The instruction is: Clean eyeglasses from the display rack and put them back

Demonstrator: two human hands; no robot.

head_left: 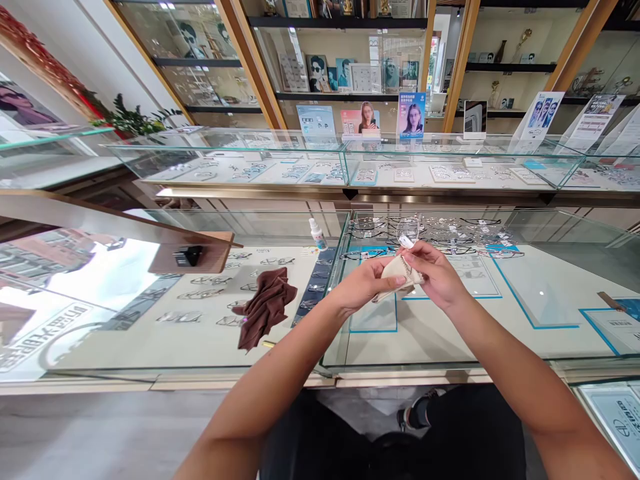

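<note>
Over a glass display counter (450,360), my left hand (363,285) pinches a beige cleaning cloth (397,272). My right hand (437,270) is closed on the same cloth and on a pair of clear-lensed glasses (407,230) with a small white tag, which stick up above my fingers. The cloth is wrapped around the lower part of the glasses. Both hands touch each other above the counter's middle seam.
A brown cloth (267,305) lies crumpled on the left counter top, with a small white spray bottle (317,234) behind it. Rows of spectacle frames (450,233) fill the case below. A second glass counter (350,160) with advert cards stands behind.
</note>
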